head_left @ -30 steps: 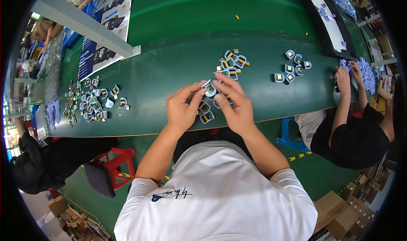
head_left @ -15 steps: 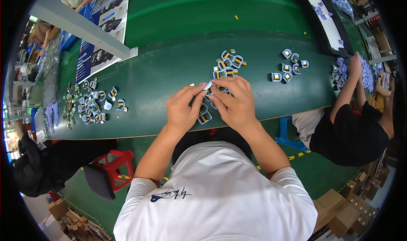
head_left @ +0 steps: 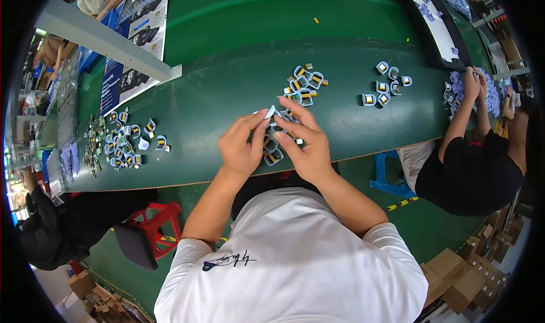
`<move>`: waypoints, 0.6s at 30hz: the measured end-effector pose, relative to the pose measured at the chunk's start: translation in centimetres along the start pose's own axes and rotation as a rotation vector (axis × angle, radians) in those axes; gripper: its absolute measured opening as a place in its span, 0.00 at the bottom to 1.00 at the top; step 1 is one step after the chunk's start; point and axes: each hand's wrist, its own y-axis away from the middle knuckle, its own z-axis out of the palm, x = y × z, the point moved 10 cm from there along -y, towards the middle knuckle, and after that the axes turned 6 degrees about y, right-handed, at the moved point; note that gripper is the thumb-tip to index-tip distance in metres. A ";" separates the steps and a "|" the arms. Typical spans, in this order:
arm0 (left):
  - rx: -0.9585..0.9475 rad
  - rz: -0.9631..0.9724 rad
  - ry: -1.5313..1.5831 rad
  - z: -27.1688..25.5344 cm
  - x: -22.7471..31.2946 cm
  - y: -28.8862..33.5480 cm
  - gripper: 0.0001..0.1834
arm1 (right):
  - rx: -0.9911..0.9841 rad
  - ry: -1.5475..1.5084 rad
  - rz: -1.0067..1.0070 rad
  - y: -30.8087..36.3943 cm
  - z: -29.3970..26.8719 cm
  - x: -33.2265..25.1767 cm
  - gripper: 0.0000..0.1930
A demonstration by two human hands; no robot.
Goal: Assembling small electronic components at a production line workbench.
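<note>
Over the front middle of the green table, my left hand [head_left: 244,144] pinches a small pale blue plastic shell [head_left: 270,112] between thumb and fingertips. My right hand [head_left: 306,144] is beside it with fingers spread; its fingertips are close to the shell, and whether they touch it I cannot tell. Beneath and beyond both hands lies a cluster of similar pale shells [head_left: 301,82] with green circuit boards and black-and-yellow pieces in them. My hands hide part of this cluster. A few more shells [head_left: 273,157] show below my fingers, near the table edge.
More filled shells [head_left: 121,143] and loose small boards [head_left: 93,144] lie at the left. A small group of shells [head_left: 369,99] sits to the right. A grey metal post [head_left: 113,42] crosses the upper left. At the right, a co-worker's hands [head_left: 472,84] are by purple parts and a black-rimmed tray [head_left: 461,61].
My right hand's fingers have spread and drawn back from the shell, which has shifted slightly left in my left hand. The co-worker's hands at the right have moved.
</note>
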 end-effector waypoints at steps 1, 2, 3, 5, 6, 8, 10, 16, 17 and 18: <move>0.019 -0.048 0.018 -0.3 -0.4 0.1 0.10 | -0.001 -0.001 -0.001 0.0 -0.1 0.0 0.15; 0.020 -0.048 0.017 -0.3 -0.5 0.1 0.10 | -0.062 -0.113 0.045 0.0 0.3 0.3 0.17; 0.034 -0.150 0.122 -0.2 -1.6 0.2 0.10 | -0.122 -0.226 0.091 0.1 0.7 0.7 0.18; 0.048 -0.250 0.228 0.0 -2.9 0.6 0.10 | -0.077 -0.299 0.132 -0.4 -0.4 1.6 0.19; 0.002 -0.311 0.306 0.7 -3.6 0.9 0.11 | -0.030 -0.371 0.175 -0.6 -1.0 2.3 0.20; -0.051 -0.367 0.387 1.6 -4.1 1.1 0.12 | 0.024 -0.403 0.209 -1.2 -2.0 2.9 0.20; -0.100 -0.492 0.534 2.6 -4.5 1.7 0.11 | -0.062 -0.286 0.281 -1.7 -2.0 3.7 0.21; -0.187 -0.518 0.601 3.8 -3.8 1.7 0.10 | -0.292 0.214 -0.010 -2.7 -3.4 1.4 0.12; -0.173 -0.523 0.595 3.2 -3.9 1.4 0.10 | -0.206 0.275 -0.084 -2.9 -4.9 1.0 0.10; -0.182 -0.390 0.349 1.9 -3.4 0.3 0.11 | -0.100 0.421 -0.120 -3.0 -7.0 1.2 0.10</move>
